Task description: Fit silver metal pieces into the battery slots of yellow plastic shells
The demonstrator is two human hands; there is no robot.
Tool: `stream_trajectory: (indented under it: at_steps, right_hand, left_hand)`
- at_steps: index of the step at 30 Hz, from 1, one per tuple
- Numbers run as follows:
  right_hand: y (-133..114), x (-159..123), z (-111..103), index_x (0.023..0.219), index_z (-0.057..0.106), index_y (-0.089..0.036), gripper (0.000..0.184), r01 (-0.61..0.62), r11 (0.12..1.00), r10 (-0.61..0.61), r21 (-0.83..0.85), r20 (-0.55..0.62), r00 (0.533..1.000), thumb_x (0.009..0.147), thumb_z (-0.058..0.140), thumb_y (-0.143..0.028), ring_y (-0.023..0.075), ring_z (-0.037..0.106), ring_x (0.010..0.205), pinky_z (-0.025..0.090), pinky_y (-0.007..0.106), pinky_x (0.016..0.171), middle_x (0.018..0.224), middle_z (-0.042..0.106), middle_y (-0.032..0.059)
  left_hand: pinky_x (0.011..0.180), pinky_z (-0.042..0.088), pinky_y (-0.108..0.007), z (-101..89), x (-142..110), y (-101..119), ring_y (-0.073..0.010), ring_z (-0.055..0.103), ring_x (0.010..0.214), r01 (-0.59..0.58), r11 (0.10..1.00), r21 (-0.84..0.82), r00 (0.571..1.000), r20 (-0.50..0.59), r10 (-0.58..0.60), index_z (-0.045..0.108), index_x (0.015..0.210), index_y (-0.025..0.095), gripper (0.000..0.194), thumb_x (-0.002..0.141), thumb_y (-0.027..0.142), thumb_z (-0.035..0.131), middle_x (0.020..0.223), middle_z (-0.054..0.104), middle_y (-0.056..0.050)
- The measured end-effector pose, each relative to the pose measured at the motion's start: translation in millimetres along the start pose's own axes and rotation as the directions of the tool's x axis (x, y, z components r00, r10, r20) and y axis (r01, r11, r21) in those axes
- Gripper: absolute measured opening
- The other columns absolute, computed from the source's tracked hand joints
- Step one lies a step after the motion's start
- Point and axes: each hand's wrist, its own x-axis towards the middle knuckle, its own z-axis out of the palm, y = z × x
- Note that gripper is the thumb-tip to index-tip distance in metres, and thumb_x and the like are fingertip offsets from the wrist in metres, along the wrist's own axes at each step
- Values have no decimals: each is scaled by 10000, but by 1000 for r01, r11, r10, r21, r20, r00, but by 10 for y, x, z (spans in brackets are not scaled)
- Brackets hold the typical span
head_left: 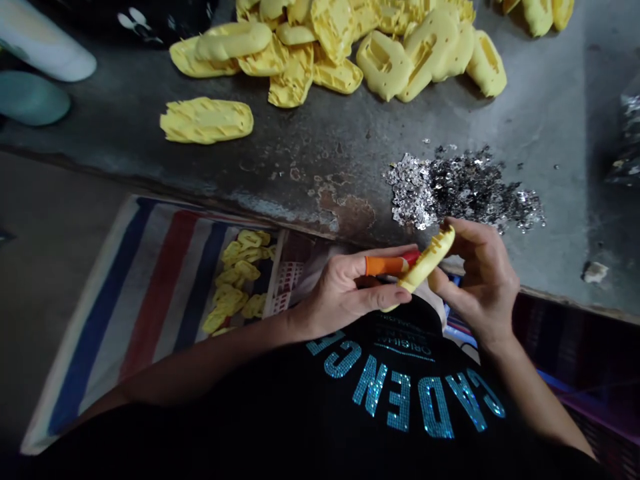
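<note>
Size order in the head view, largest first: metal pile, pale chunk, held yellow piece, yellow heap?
1. Yellow heap
2. Metal pile
3. Held yellow piece
4. Pale chunk

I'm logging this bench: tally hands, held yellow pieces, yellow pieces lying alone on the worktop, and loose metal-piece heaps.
Left hand and right hand: 2
Held yellow piece: 1
Lone yellow piece: 1
Loose metal-piece heap: 1
Total: 5
Overlapping yellow pieces left out.

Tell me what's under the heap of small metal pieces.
The grey table shows around the heap, which seems to rest directly on it. The surface beneath is covered and cannot be seen; the right hand overlaps the heap's near edge.
</note>
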Motion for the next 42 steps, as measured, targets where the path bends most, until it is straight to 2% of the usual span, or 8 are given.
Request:
stream_trajectory:
  at_steps: [3,7,11,18,24,32,35,42]
  right_hand:
    - [58,245,-47,1645,663,-379,596,45,998,-41,-46,73,996,1081,855,-349,298,771,1133,681,491,914,1425,756,97]
    - [191,559,35,1222,824,-328,113,215,829,-160,-516,149,976,1149,742,-356,314,692,1113,540,524,983,1165,801,69]
    - [228,712,260,1023,792,-283,248,280,618,-31,-735,333,942,1188,649,-402,332,593,1155,434,535,1015,1124,764,77]
    - [90,809,411,949,726,-256,326,354,485,4,-800,407,913,1199,527,-319,315,552,1133,425,504,996,1012,700,83]
    - [146,860,446,946,712,-241,210,333,488,36,-807,399,916,1116,589,-248,336,592,1104,427,513,990,980,737,105]
    - [268,668,58,926,701,-278,93,115,890,-30,-441,197,980,1015,676,-286,270,646,911,471,478,910,901,750,35]
    - [258,649,60,962,743,-279,118,136,870,-36,-475,215,976,1063,688,-304,279,662,949,464,484,917,937,771,43]
    - [276,843,341,993,787,-291,156,329,666,-126,-669,334,934,1127,707,-298,351,649,1114,487,570,997,1027,767,72]
  left_hand:
    - [940,742,-359,-136,-5,-10,-297,899,1148,40,975,-217,996,-72,-57,885,1322,263,510,882,438,1073,1375,907,-97]
    - [741,741,-332,-373,-43,116,-346,901,1139,3,948,-318,981,-184,-65,621,1682,380,952,861,552,1070,1492,853,-104]
    - [701,735,-306,-501,-67,222,-325,896,1118,0,956,-293,972,-226,-70,542,1783,350,1055,892,656,1016,1486,851,-123]
    - [691,741,-331,-444,-59,200,-332,893,1109,62,930,-362,968,-204,-144,468,1828,346,1145,877,641,1035,1466,855,-126]
    - [610,690,-292,-433,-85,136,-363,896,1152,131,902,-411,975,-111,-192,482,1807,291,1052,947,665,961,1519,832,-184]
    - [617,699,-302,-408,-89,23,-354,905,1155,141,873,-467,979,-67,-194,573,1720,266,896,988,635,936,1470,860,-170]
    - [617,698,-300,-371,-74,32,-355,904,1150,142,875,-463,978,-68,-195,578,1697,264,884,981,633,944,1476,856,-174]
    - [590,673,-294,-338,-91,8,-357,904,1130,112,894,-433,976,-119,-180,580,1700,269,878,987,648,926,1489,850,-185]
